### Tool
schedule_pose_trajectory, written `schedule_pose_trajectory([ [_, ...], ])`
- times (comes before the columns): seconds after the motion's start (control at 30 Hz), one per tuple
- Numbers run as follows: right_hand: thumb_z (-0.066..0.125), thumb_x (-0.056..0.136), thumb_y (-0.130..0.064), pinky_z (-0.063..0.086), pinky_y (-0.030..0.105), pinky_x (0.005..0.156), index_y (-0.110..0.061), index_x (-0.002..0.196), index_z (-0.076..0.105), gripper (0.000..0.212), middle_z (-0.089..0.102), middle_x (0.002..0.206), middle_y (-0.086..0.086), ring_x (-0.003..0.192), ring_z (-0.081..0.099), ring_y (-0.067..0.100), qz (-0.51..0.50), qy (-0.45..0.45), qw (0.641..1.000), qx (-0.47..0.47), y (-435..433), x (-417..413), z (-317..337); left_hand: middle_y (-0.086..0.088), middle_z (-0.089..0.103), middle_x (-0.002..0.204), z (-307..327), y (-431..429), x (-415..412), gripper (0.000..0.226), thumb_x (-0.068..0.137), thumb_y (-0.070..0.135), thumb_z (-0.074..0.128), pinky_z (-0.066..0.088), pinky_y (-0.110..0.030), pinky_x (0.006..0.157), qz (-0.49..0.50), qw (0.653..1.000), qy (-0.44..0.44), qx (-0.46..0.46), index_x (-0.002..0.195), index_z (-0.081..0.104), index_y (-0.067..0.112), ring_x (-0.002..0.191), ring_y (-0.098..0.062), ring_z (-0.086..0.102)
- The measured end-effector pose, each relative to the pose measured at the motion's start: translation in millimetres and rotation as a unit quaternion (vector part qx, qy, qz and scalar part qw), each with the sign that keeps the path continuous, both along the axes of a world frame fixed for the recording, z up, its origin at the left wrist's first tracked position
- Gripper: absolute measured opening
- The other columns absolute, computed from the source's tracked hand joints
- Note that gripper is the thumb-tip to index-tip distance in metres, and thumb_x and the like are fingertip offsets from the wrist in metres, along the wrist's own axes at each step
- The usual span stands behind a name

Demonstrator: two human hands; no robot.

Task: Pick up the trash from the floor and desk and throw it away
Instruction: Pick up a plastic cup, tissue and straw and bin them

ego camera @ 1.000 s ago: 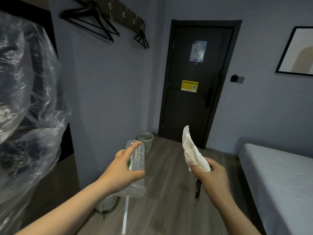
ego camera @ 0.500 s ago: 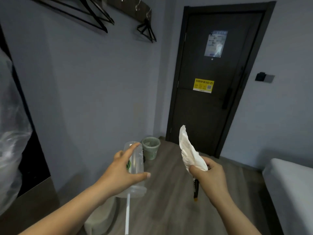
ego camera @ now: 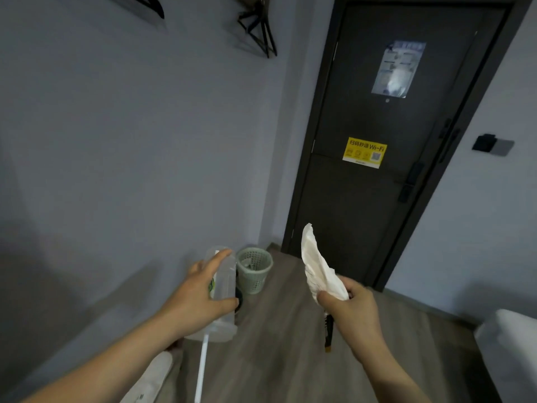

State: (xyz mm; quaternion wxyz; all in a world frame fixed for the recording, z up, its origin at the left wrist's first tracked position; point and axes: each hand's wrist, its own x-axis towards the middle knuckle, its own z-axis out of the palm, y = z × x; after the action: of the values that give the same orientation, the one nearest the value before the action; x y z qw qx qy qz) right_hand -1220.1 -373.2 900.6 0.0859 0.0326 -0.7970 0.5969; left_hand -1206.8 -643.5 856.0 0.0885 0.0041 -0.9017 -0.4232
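Head view: waste basket (ego camera: 254,270) on floor (ego camera: 279,359), 12 o'clock ahead.
Left hand (ego camera: 200,295): fingers wrapped round clear cup (ego camera: 225,286), 11 o'clock; green logo (ego camera: 211,285) unreadable.
Right hand (ego camera: 351,312): clenched on white tissue (ego camera: 315,266), 1 o'clock.
Door sticker (ego camera: 364,152): yellow, reads "Wi-Fi".

Dark door (ego camera: 363,213), shut in its dark frame, bore a yellow Wi-Fi sticker (ego camera: 364,152) at mid-height and a pale blue notice (ego camera: 398,69) above it; a dark lock handle (ego camera: 412,181) sat at its right edge. Black hangers (ego camera: 258,33) hung high on the grey wall (ego camera: 130,141). A wall switch (ego camera: 492,145) lay right of the door. Wood-grain floor (ego camera: 276,359) ran below; a white bed corner (ego camera: 511,344) showed at right.
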Motion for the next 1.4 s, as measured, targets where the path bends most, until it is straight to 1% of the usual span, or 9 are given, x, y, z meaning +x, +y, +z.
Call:
schedule_pose_trajectory([
  [0.3, 0.074, 0.074, -0.002, 0.047, 0.013, 0.045, -0.030, 0.075, 0.067, 0.029, 0.068, 0.072, -0.007, 0.061, 0.063, 0.007, 0.010, -0.046, 0.999, 0.004, -34.7, -151.9, -36.6, 0.001, 0.026, 0.144, -27.4, -40.3, -130.0, 0.084, 0.079, 0.041, 0.067, 0.032, -0.023, 0.091, 0.024, 0.998, -0.051, -0.010, 0.140, 0.013, 0.059, 0.111, -0.007, 0.037],
  [0.53, 0.072, 0.075, -0.004, 0.041, 0.013, 0.042, -0.032, 0.073, 0.067, 0.029, 0.065, 0.061, -0.009, 0.051, 0.058, 0.002, 0.048, -0.068, 0.996, 0.011, -49.8, -299.4, -61.5, 0.004, 0.037, 0.113, -45.3, -57.7, -252.3, 0.080, 0.082, 0.043, 0.066, 0.035, -0.013, 0.074, 0.067, 0.991, -0.101, -0.049, 0.143, 0.015, 0.053, 0.088, 0.001, 0.048],
  [0.7, 0.072, 0.074, -0.005, 0.040, 0.012, 0.039, -0.034, 0.078, 0.064, 0.030, 0.064, 0.059, -0.011, 0.048, 0.058, -0.001, 0.073, -0.117, 0.990, 0.014, -60.6, -394.4, -79.7, -0.009, 0.032, 0.131, -63.8, -57.7, -332.2, 0.079, 0.084, 0.045, 0.063, 0.037, -0.022, 0.084, 0.089, 0.985, -0.137, -0.062, 0.144, 0.012, 0.054, 0.087, -0.004, 0.047],
  [0.8, 0.072, 0.076, -0.006, 0.039, 0.011, 0.038, -0.032, 0.076, 0.065, 0.027, 0.063, 0.055, -0.011, 0.048, 0.058, -0.002, 0.087, -0.138, 0.986, 0.024, -65.5, -433.5, -96.7, -0.007, 0.019, 0.146, -84.7, -59.3, -363.6, 0.086, 0.085, 0.047, 0.062, 0.033, -0.019, 0.087, 0.096, 0.976, -0.192, -0.040, 0.144, 0.000, 0.055, 0.095, -0.006, 0.043],
  [0.93, 0.073, 0.077, -0.006, 0.038, 0.011, 0.039, -0.024, 0.077, 0.068, 0.019, 0.062, 0.051, -0.011, 0.045, 0.054, -0.001, 0.112, -0.181, 0.977, 0.021, -70.2, -476.1, -120.2, -0.001, 0.026, 0.150, -111.8, -75.3, -403.6, 0.108, 0.080, 0.046, 0.070, 0.032, -0.019, 0.090, 0.096, 0.970, -0.222, -0.031, 0.144, -0.017, 0.045, 0.120, -0.015, 0.044],
  [1.0, 0.073, 0.077, -0.006, 0.040, 0.012, 0.041, -0.025, 0.076, 0.068, 0.020, 0.063, 0.053, -0.009, 0.047, 0.056, 0.000, 0.111, -0.194, 0.974, 0.028, -75.2, -497.3, -132.0, 0.000, 0.039, 0.141, -125.0, -84.0, -425.2, 0.114, 0.073, 0.045, 0.076, 0.038, -0.022, 0.088, 0.119, 0.964, -0.238, -0.017, 0.150, -0.007, 0.034, 0.120, -0.020, 0.049],
  [1.07, 0.073, 0.076, -0.006, 0.044, 0.017, 0.045, -0.027, 0.077, 0.068, 0.021, 0.065, 0.059, -0.006, 0.052, 0.059, 0.003, 0.107, -0.204, 0.972, 0.042, -82.1, -517.4, -144.2, 0.004, 0.051, 0.117, -140.8, -92.4, -446.7, 0.105, 0.068, 0.045, 0.079, 0.043, -0.022, 0.075, 0.135, 0.957, -0.257, -0.009, 0.146, 0.012, 0.025, 0.099, -0.015, 0.054],
  [1.13, 0.073, 0.075, -0.006, 0.047, 0.021, 0.048, -0.027, 0.078, 0.069, 0.021, 0.066, 0.061, -0.004, 0.054, 0.061, 0.007, 0.105, -0.215, 0.970, 0.052, -91.4, -538.1, -156.3, 0.007, 0.049, 0.105, -159.1, -102.3, -468.9, 0.096, 0.066, 0.046, 0.080, 0.042, -0.022, 0.070, 0.122, 0.950, -0.287, -0.006, 0.138, 0.021, 0.024, 0.090, -0.010, 0.051],
  [1.4, 0.073, 0.073, -0.008, 0.050, 0.028, 0.052, -0.037, 0.069, 0.064, 0.030, 0.066, 0.063, -0.002, 0.056, 0.060, 0.012, 0.076, -0.271, 0.954, 0.105, -145.3, -621.4, -215.3, -0.001, 0.047, 0.130, -241.3, -152.3, -564.6, 0.103, 0.065, 0.049, 0.080, 0.043, -0.019, 0.067, 0.088, 0.921, -0.380, 0.003, 0.143, 0.020, 0.021, 0.101, -0.014, 0.051],
])
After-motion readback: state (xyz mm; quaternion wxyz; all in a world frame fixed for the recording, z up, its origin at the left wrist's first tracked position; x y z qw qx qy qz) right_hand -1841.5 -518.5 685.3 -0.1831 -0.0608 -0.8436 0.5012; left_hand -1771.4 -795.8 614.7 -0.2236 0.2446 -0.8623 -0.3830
